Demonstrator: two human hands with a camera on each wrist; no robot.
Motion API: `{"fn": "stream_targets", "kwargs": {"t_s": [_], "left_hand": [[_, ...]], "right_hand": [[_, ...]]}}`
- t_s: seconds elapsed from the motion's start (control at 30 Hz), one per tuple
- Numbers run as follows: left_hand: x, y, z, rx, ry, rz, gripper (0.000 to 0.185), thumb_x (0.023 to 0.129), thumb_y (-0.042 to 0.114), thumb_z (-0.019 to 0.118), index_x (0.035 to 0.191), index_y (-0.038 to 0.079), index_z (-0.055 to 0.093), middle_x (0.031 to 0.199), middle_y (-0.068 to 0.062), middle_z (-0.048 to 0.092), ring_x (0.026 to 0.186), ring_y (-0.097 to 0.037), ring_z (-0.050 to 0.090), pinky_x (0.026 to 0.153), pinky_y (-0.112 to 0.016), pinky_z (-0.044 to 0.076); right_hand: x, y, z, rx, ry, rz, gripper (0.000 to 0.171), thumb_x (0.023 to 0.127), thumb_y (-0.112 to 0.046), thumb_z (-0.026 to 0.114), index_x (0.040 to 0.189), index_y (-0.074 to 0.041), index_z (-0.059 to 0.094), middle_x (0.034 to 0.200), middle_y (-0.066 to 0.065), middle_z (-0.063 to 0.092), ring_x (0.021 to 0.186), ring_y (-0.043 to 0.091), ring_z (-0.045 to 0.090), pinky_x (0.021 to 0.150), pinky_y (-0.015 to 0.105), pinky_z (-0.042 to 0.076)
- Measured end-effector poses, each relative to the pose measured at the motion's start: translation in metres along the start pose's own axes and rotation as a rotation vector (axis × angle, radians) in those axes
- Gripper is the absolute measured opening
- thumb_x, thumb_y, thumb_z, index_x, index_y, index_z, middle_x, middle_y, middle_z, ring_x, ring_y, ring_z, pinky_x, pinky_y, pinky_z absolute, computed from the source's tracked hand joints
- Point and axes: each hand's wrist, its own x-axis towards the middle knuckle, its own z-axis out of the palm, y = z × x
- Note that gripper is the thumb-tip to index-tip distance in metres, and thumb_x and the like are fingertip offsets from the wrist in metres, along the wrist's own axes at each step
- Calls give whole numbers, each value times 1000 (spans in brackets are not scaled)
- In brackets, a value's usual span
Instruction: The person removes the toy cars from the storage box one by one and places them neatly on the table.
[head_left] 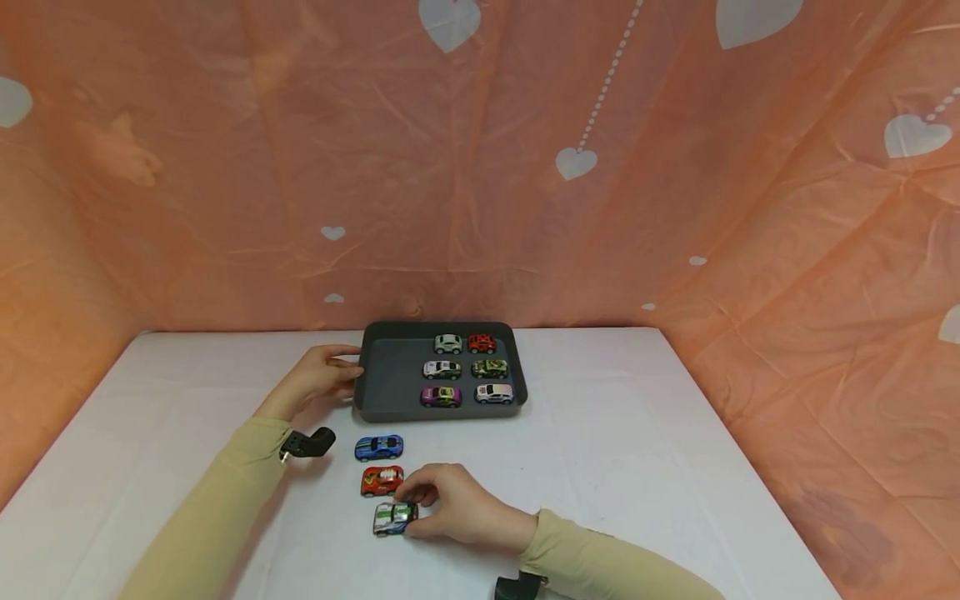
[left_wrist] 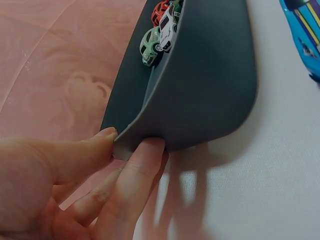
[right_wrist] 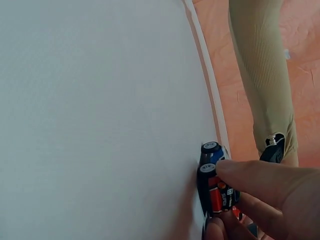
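Note:
A dark grey tray (head_left: 393, 367) lies at the back of the white table. My left hand (head_left: 315, 381) pinches its left rim (left_wrist: 131, 131) between thumb and fingers. Near the front, my right hand (head_left: 461, 508) holds a silver-and-green toy car (head_left: 393, 518) by its right end, thumb and fingers at either side. In the right wrist view the toy car (right_wrist: 216, 187) shows its wheels and a red patch with lettering. Just behind it sits a red toy car (head_left: 382, 481), and beyond that a blue toy car (head_left: 378, 447).
Several toy cars stand in pairs in the tray's right part, among them a purple one (head_left: 441, 397), a white one (head_left: 494, 393), a camouflage one (head_left: 490, 368) and a red one (head_left: 482, 343). An orange curtain (head_left: 487, 208) with hearts hangs behind the table (head_left: 637, 450).

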Motion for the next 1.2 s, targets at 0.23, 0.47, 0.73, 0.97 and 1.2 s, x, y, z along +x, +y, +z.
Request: {"fn": "stream_targets", "kwargs": {"t_s": [0.23,0.47,0.73,0.97,1.2], "left_hand": [[0,0,-1,-11,2,4,51,93,-3,57,138,-14,36,115,-35,57,80,-17,66,67,-30,57],[-1,1,-1,8,9,1,51,93,-3,56,139,-14,35,117,-36,55,81,-18,66,67,-30,57],[0,0,0,-3,7,-1,50,93,-3,56,139,-13,37,116,-34,57,79,-16,66,67,-29,57],[0,1,1,7,11,4,51,93,-3,56,139,-14,36,116,-35,56,80,-15,65,67,-29,57],[0,2,2,17,17,-15,50,94,-2,56,139,-12,37,118,-35,56,79,-16,65,67,-30,57]], "right_hand": [[-3,1,-2,68,17,38,36,72,1,82,104,-6,69,94,-7,63,82,2,57,73,18,51],[-3,2,-3,88,8,19,34,74,3,79,105,-5,68,95,-6,63,81,1,57,72,19,52],[1,-1,1,168,18,28,32,73,9,77,102,-1,67,92,-3,64,79,5,60,71,20,54],[2,0,3,187,32,29,31,73,9,77,101,-2,67,92,-2,65,79,7,61,71,21,54],[2,1,1,194,10,22,30,75,8,76,102,-1,67,91,-4,65,80,5,61,72,20,54]]}}
